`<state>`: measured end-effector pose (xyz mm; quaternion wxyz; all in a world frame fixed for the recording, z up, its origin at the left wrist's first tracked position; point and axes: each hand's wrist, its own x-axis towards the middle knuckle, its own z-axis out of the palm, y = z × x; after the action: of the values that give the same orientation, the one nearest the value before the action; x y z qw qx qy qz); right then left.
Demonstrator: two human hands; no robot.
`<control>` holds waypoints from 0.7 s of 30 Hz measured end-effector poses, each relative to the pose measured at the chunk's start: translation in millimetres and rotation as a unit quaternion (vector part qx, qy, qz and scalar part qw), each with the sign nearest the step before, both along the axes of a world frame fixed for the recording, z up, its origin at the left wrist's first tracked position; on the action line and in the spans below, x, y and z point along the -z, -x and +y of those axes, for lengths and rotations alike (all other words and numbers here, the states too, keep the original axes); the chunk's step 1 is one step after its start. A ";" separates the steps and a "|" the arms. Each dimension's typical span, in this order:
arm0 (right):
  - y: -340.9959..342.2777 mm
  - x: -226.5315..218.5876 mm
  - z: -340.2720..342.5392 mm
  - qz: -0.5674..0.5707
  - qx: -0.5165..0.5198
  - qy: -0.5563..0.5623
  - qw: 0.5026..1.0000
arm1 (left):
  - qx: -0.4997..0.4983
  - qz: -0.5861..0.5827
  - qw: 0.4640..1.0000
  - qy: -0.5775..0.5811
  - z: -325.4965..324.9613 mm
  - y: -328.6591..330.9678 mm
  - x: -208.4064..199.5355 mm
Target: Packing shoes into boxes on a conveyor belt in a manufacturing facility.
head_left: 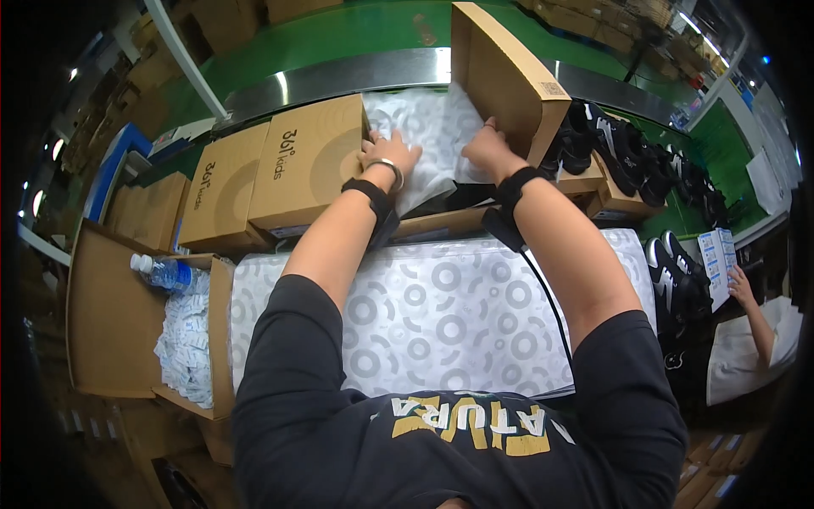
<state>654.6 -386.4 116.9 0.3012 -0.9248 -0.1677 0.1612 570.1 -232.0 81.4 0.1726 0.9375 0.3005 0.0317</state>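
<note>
An open cardboard shoebox stands ahead of me, its lid (500, 81) raised upright at the right. White tissue paper (432, 119) with grey ring patterns lies over it, hiding what is beneath. My left hand (390, 159) rests on the paper's left part with fingers spread, beside a closed shoebox (314, 161). My right hand (492, 153) is closed, its curled fingers at the paper's right edge near the lid. Black straps circle both wrists, and a bracelet sits on the left one.
Another closed shoebox (220, 187) stands at the left. Nearer lie a stack of patterned paper (424, 314) and an open carton (222, 339) of small white packets (184, 339) with a water bottle (161, 271). Black shoes (623, 157) line the right, where another person's hand (742, 287) holds a printed sheet (717, 265).
</note>
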 end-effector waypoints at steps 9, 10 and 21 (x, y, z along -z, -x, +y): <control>64.8 6.3 -55.3 -0.271 -0.257 -0.081 0.924 | 0.113 -0.058 0.991 0.051 85.3 174.5 -27.2; 76.8 -2.2 -58.8 -0.340 -0.282 -0.042 0.896 | 0.044 -0.116 0.992 0.015 112.9 213.5 -28.8; 93.0 0.9 -62.0 -0.489 -0.284 0.050 0.823 | -0.201 0.189 0.956 -0.097 174.1 534.4 30.7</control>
<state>561.5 -448.3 116.0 0.0733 -0.8074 -0.5400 -0.2260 35.7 -57.9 50.7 0.0108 0.8588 0.5055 -0.0827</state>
